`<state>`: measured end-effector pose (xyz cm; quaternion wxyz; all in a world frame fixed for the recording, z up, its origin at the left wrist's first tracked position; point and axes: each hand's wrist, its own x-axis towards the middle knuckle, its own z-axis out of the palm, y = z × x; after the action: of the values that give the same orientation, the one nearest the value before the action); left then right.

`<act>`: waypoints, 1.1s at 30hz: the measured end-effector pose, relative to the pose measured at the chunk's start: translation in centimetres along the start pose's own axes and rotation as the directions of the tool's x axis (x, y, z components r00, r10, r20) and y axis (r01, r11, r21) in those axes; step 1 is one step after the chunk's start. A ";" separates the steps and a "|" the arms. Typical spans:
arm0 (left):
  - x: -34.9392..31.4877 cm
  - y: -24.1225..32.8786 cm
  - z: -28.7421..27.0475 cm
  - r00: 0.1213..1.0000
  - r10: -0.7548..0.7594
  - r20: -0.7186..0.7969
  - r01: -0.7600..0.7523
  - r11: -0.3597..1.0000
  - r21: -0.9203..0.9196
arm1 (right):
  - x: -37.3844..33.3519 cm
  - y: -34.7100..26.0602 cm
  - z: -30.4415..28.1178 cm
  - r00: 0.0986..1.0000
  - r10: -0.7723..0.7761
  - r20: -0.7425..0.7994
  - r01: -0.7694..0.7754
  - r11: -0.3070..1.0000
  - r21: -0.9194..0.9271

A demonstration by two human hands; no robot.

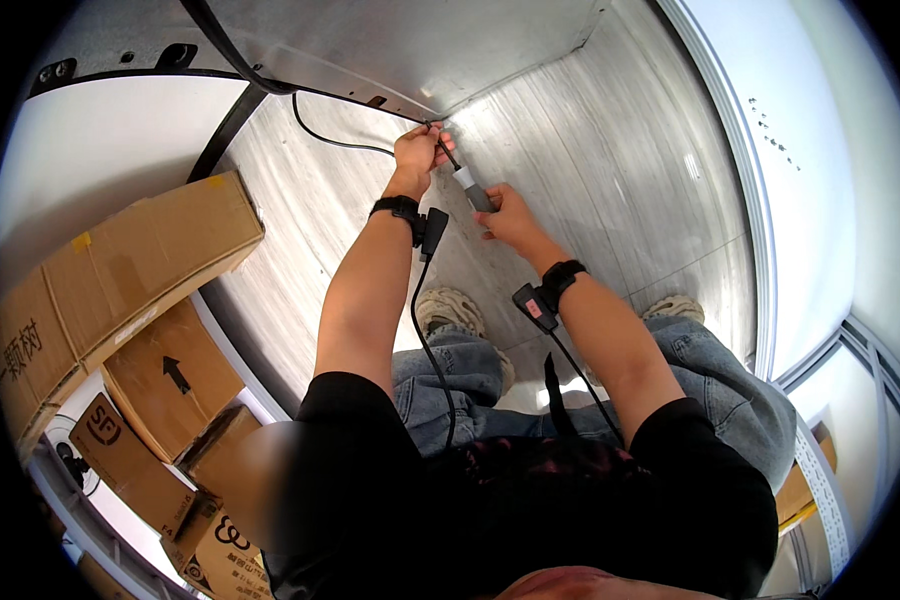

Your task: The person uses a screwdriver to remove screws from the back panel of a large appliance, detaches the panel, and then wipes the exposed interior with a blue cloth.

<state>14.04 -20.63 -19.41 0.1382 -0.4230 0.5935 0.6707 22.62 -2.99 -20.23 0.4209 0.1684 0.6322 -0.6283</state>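
My right hand (508,217) is closed around the grey handle of a screwdriver-like tool (478,194) with a pale collar. From it a thin dark shaft slants up and left to the lower edge of a large grey metal panel (390,50). At that edge my left hand (420,152) has its fingers gathered about the shaft near its far end. The tip, and whatever it meets, is too small and covered to make out. A thin black cable (335,141) curves over the floor from the panel's edge toward my left hand.
Cardboard boxes (150,255) are stacked on shelving at the left. A thick black cable (220,40) crosses the panel. Black wrist straps (402,207) with dangling leads are on both wrists. Light wood-look flooring (610,150) extends to a white wall (800,170) at right.
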 end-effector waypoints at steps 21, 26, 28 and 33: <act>0.4 0.1 0.6 0.999 -0.033 -0.041 0.039 0.984 0.173 | 1.1 1.2 -0.7 0.938 -0.325 -0.121 0.179 0.754 -0.632; 1.6 -0.1 -0.1 0.998 -0.030 -0.060 0.046 0.958 0.285 | 0.4 0.2 -0.7 0.996 -0.081 0.039 0.089 0.956 -0.279; 1.6 0.0 0.1 0.999 -0.010 -0.048 0.024 0.949 0.314 | 0.8 0.2 -1.1 0.988 0.054 0.143 -0.043 0.996 -0.084; 0.9 0.2 -0.3 0.998 -0.060 0.022 0.056 0.988 0.142 | 0.9 -0.2 -0.6 0.994 -0.097 0.057 0.112 0.812 -0.573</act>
<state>13.50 -21.26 -19.94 0.1953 -0.4203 0.6250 0.6281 21.78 -2.72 -20.86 0.4247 -0.0091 0.7952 -0.4326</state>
